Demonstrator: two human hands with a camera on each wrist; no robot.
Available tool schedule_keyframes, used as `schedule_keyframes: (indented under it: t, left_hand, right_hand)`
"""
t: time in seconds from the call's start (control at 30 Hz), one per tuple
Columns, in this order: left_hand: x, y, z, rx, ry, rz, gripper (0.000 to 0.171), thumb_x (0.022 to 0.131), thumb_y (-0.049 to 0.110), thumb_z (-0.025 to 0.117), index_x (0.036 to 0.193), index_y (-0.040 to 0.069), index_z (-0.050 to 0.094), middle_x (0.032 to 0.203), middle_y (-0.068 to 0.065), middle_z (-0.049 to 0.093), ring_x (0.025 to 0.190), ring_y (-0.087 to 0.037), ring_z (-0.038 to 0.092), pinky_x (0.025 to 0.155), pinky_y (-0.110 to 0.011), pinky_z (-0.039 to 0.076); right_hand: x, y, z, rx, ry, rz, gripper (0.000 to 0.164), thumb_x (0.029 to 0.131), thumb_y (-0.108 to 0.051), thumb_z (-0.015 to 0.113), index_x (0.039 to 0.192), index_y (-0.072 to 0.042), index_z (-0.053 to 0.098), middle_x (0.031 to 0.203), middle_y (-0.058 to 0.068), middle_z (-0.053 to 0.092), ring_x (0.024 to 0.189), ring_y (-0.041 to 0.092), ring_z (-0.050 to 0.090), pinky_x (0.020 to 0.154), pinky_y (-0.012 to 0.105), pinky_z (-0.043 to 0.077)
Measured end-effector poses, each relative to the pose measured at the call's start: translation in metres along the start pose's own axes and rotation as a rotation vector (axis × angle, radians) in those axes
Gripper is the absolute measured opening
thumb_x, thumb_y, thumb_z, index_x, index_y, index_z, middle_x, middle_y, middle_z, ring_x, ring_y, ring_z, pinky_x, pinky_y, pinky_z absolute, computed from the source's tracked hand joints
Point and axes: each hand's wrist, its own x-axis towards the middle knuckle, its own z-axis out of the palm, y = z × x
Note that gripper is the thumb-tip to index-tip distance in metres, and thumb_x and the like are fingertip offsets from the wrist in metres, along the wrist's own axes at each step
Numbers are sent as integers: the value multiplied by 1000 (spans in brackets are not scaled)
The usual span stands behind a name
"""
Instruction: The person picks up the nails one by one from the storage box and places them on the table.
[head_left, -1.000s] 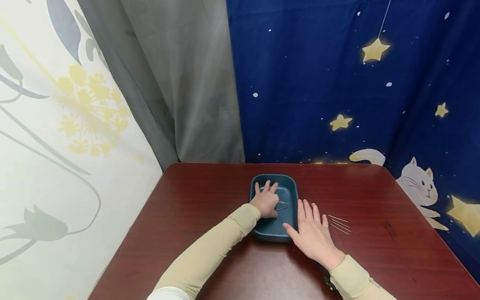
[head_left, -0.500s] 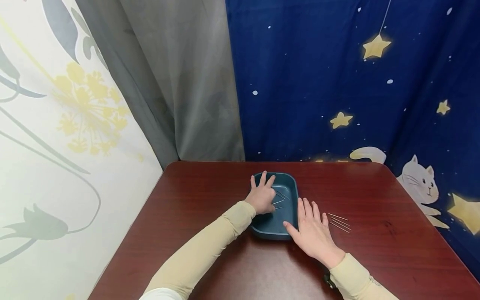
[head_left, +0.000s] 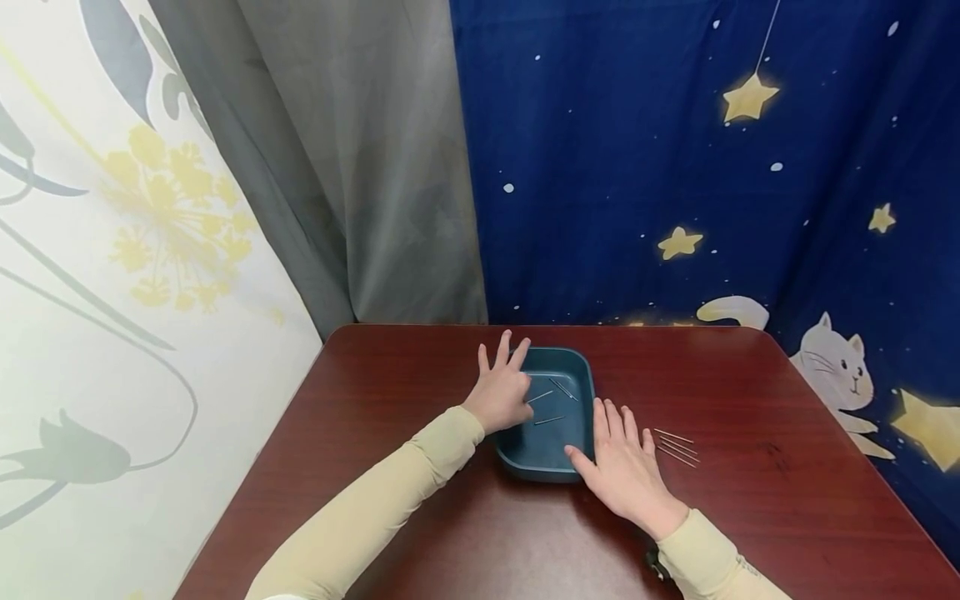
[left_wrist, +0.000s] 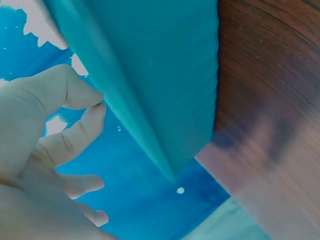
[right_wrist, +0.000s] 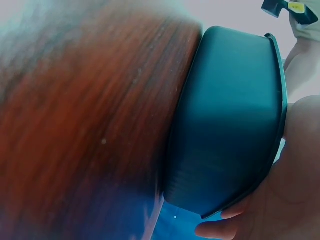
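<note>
A dark teal rectangular tray [head_left: 543, 477] stands on the table, with several thin metal pins [head_left: 550, 420] lying in it. At its left rim, my left hand [head_left: 500, 396] pinches one thin metal pin [head_left: 542, 396] between thumb and index fingertip; the other fingers stretch out. In the left wrist view, those two fingertips [left_wrist: 95, 102] meet right at the tray's edge. Along the right rim lies my right hand [head_left: 626, 471], fingers straight, its thumb reaching over the near right corner. The right wrist view shows the tray's outer wall [right_wrist: 227, 120] beside this hand.
Several more thin metal pins [head_left: 677, 447] lie in a row on the table, right of my right hand. The dark red-brown table [head_left: 405, 375] ends at a grey curtain [head_left: 408, 208] and a blue starry curtain [head_left: 600, 208]. A white patterned curtain [head_left: 150, 375] flanks the left.
My left hand has moved left, from inside the tray to its left rim, with the pinched pin. More pins in the tray now show. The right hand has stayed in place.
</note>
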Motion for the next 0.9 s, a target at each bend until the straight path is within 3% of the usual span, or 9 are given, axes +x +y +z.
schedule_keyframes:
  t: [0.2,0.47,0.73,0.9]
  left_hand:
    - [-20,-6,-14,-31,24,-8,25,67,31,71,51,30,52,150,-10,13,134,-35,-13,92,-70,1]
    - [-47,-12,-30,-52,69,-42,25,68,27,68,52,29,49,150,-9,14,135,-33,-11,94,-69,3]
    - [-68,-27,-28,-92,64,-118,26,68,25,68,52,29,48,149,-8,16,135,-31,-8,95,-67,2]
    - [-78,-38,-25,-99,78,-139,25,67,24,67,52,29,48,149,-8,18,136,-31,-6,95,-68,4]
  right_hand:
    - [-1,-1,0,3,-16,4,94,80,-73,34,147,-10,9,146,16,22,132,38,14,94,64,15]
    - [2,-1,-1,2,-12,1,93,81,-66,44,147,-11,8,146,15,21,132,39,14,94,65,14]
    - [2,0,0,10,-7,-5,93,81,-65,46,147,-11,9,146,15,23,132,38,15,94,65,15]
    - [3,0,0,7,-21,-6,94,81,-70,38,147,-10,10,146,15,23,132,38,15,94,65,16]
